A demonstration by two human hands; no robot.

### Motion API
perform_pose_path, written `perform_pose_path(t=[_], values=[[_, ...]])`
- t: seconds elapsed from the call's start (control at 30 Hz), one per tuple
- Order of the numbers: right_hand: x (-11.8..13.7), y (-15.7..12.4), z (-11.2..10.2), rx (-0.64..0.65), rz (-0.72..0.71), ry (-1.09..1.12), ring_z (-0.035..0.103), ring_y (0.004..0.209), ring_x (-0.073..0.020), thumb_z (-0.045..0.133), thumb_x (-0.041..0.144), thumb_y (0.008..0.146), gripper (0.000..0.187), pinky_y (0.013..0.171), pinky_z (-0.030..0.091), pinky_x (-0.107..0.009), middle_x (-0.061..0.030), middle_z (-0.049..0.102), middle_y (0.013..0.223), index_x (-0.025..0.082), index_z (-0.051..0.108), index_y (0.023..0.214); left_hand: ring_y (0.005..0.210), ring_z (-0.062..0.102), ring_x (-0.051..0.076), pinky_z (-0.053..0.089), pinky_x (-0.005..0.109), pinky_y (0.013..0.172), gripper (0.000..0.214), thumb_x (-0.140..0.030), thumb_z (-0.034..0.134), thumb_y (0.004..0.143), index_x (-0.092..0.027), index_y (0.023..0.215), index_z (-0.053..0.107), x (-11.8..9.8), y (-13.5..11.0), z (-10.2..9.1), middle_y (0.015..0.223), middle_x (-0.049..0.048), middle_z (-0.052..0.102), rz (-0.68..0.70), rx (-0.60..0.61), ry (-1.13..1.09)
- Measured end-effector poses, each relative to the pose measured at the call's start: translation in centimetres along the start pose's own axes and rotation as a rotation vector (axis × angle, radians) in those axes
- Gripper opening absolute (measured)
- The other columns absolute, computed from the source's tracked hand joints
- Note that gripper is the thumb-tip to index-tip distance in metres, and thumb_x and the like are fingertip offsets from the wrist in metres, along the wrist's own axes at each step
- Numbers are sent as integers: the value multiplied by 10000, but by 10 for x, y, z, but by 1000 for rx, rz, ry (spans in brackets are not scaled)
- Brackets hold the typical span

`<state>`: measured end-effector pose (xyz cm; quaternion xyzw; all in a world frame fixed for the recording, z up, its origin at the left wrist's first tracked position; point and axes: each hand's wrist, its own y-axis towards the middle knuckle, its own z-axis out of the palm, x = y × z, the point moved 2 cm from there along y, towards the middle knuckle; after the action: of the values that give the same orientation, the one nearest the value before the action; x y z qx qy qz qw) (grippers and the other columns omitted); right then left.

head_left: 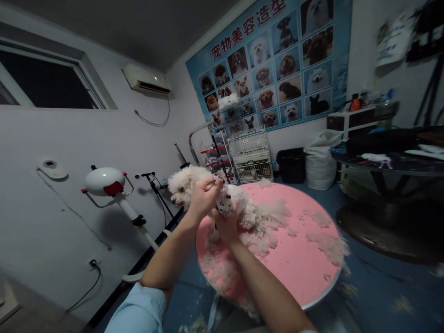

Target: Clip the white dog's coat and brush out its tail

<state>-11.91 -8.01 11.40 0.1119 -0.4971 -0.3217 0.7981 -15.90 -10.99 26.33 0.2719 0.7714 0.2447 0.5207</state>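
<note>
A white, curly-haired dog (189, 178) is on a round pink grooming table (294, 273), its head turned to the left. My left hand (203, 196) is closed in a pinch on a small metallic piece (210, 184), whose kind I cannot make out. Just below and right of it, my right hand (227, 224) wraps around a hair clipper (224, 204), its end pointing up toward my left fingers. Both hands are in front of the dog's body and hide part of it. Cut fur (260, 243) lies in tufts around the dog on the tabletop.
A white dryer on a stand (104, 181) is at the left. Behind the table are wire cages (249, 148), a black bin (291, 164) and a white sack (321, 162). A dark round table (391, 162) with items on it stands at the right.
</note>
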Motion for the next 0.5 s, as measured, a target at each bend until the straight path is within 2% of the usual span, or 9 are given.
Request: perform_pose_path(t=[0.1,0.23,0.4,0.5], values=[[-2,-6,-2,-34,9,-73,602,854,-215,622,291,694,468,760,493,-362,-61,630,983,208,412,1104,498,370,78,285,197,470,337,-446,583,762,-148,608,561,0,0,-1,541,-35,453,-3,7,-8],[-5,-5,-3,-132,156,-269,591,798,-226,670,261,610,444,713,484,-350,-47,624,880,201,472,1002,505,395,82,304,196,478,350,-454,579,763,-138,611,574,0,-2,-2,538,-32,467,-18,34,15],[11,1,-3,40,-32,-59,586,766,-196,628,288,701,461,671,486,-324,-35,614,921,214,432,1112,507,394,82,309,199,486,361,-455,568,780,-130,623,584,4,-5,-8,549,-28,469,-19,63,47],[5,-3,-6,87,-65,-88,582,834,-231,621,268,719,435,710,487,-368,-35,610,916,258,467,1125,506,381,80,297,197,480,360,-456,566,783,-127,638,581,10,-7,-9,553,-27,463,-41,107,33]])
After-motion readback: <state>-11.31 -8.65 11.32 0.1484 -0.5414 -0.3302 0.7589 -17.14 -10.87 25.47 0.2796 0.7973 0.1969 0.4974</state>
